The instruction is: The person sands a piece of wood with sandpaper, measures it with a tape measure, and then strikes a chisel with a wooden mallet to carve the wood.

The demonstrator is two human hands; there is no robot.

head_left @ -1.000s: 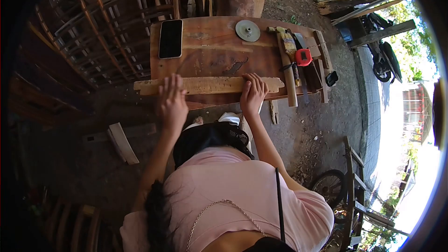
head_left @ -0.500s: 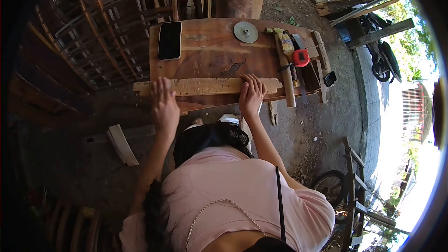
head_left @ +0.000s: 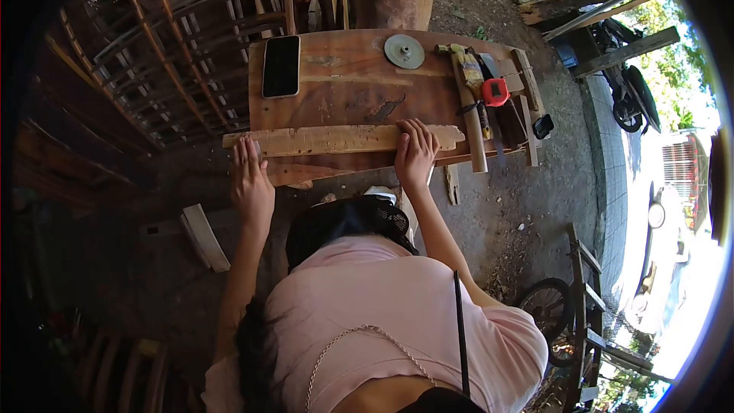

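A long, narrow wooden plank (head_left: 329, 140) with rough, chipped ends lies crosswise along the near side of the wooden table. At its left end, my left hand (head_left: 252, 187) rests with fingers stretched out flat on the wood. My right hand (head_left: 417, 154) is near the other end, its fingers bent over the plank and its thumb at the near side. Behind the plank, a dark-screened phone (head_left: 281, 66) and a grey metal disc (head_left: 404, 52) lie on the table (head_left: 336, 95).
A hammer (head_left: 469, 107), a red tape measure (head_left: 495, 92) and a brush (head_left: 469, 65) lie at the table's right. Wooden slatted frames (head_left: 191, 23) stand at left. A wheel (head_left: 547, 313) and a wooden frame (head_left: 587, 298) are at lower right.
My left hand has slid left along the plank to its end. My right hand keeps its place on the plank. The whole view has shifted slightly.
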